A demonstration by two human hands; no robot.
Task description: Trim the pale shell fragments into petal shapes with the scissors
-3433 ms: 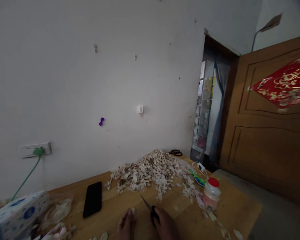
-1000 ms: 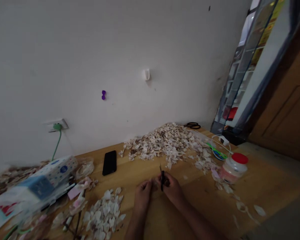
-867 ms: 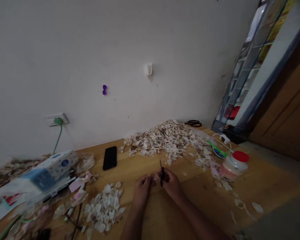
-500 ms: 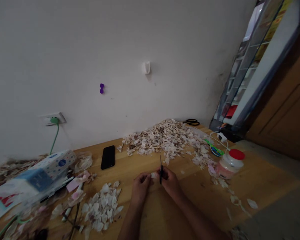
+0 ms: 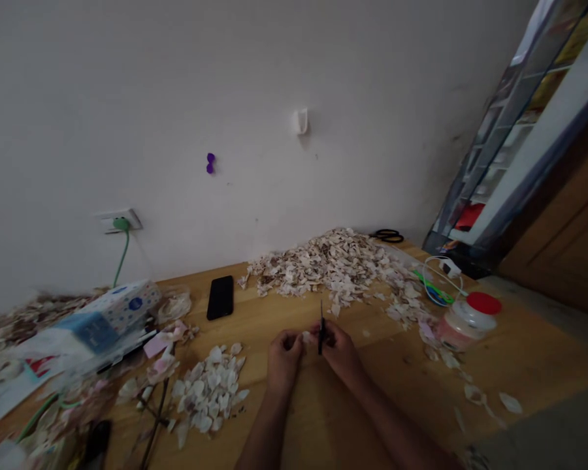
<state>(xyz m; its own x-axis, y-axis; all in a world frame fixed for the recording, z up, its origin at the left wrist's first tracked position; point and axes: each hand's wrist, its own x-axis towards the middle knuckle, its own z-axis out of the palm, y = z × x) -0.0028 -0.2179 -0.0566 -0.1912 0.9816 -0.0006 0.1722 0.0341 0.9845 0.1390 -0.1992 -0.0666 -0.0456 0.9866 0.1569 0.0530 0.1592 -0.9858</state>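
My left hand (image 5: 284, 356) is closed in a pinch on a small pale petal-like piece (image 5: 306, 337), just above the wooden table. My right hand (image 5: 339, 349) grips dark scissors (image 5: 321, 333), blades pointing away from me; its fingertips are close to the same piece, and I cannot tell whether they touch it. Left of my hands lies a small heap of whitish petal-like pieces (image 5: 210, 388). Beyond them, a large mound of dry, pale, brown-edged scraps (image 5: 330, 264) rests against the wall.
A black phone (image 5: 220, 297) lies on the table (image 5: 259, 313). To the left are a tissue pack (image 5: 112, 313) and artificial-looking flowers (image 5: 161, 369) on stems. At right stand a red-lidded jar (image 5: 468, 320) and a white cable (image 5: 443, 271). Black-handled scissors (image 5: 389, 235) lie at the back.
The view has turned slightly, so the whole scene sits a little further right and higher. Both hands keep their hold, close together, with the scissors still pointing away.
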